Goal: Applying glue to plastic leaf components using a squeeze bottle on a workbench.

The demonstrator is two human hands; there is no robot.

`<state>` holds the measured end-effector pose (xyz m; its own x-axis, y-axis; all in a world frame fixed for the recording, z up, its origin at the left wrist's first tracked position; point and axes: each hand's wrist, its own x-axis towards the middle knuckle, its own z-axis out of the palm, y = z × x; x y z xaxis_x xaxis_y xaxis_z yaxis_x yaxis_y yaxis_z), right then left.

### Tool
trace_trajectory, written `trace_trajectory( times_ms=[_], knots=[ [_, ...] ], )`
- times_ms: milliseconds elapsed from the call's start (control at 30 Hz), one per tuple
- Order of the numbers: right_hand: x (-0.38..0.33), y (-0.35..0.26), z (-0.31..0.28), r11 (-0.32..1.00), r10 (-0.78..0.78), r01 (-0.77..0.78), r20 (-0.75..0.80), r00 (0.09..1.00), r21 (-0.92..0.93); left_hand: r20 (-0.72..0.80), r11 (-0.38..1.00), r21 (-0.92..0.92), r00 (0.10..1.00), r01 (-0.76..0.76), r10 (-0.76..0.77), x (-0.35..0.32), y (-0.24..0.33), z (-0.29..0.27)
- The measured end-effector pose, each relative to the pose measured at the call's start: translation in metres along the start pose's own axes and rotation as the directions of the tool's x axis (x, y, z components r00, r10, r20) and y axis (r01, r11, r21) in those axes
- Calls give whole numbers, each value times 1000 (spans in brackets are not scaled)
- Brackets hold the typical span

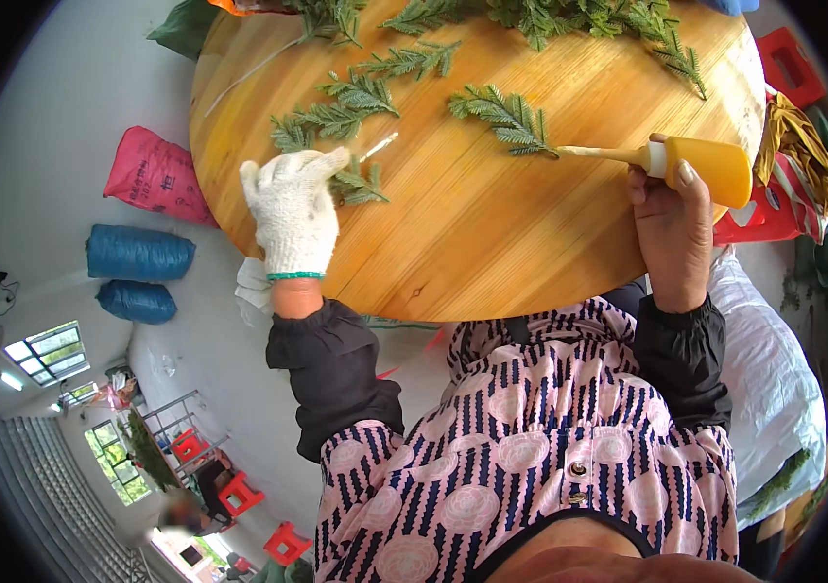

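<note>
My left hand (293,209), in a white knit glove, rests on the round wooden table (492,243) and pinches a small green fern-like sprig (361,185) at its near left. My bare right hand (672,223) grips a yellow squeeze bottle (710,165) with a long pale nozzle. The nozzle tip touches the stem end of another green sprig (506,117) lying mid-table. More sprigs (356,102) lie just beyond my left hand.
Several green sprigs (569,19) are heaped along the table's far edge. On the floor at left lie a pink sack (152,175) and two blue sacks (137,253). Red stools (788,63) and a white bag (774,369) stand at the right.
</note>
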<state>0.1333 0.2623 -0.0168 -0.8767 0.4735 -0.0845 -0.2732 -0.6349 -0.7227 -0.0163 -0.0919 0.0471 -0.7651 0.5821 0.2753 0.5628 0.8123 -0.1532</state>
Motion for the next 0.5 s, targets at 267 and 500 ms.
trace_trajectory(
  times_ms=[267,500],
  knots=[
    [1,2,4,998,-24,23,12,1000,66,-214,996,-88,976,18,-37,61,42,1],
    [15,8,-1,995,-26,20,54,998,95,-70,961,276,996,-25,46,123,76,52]
  ],
)
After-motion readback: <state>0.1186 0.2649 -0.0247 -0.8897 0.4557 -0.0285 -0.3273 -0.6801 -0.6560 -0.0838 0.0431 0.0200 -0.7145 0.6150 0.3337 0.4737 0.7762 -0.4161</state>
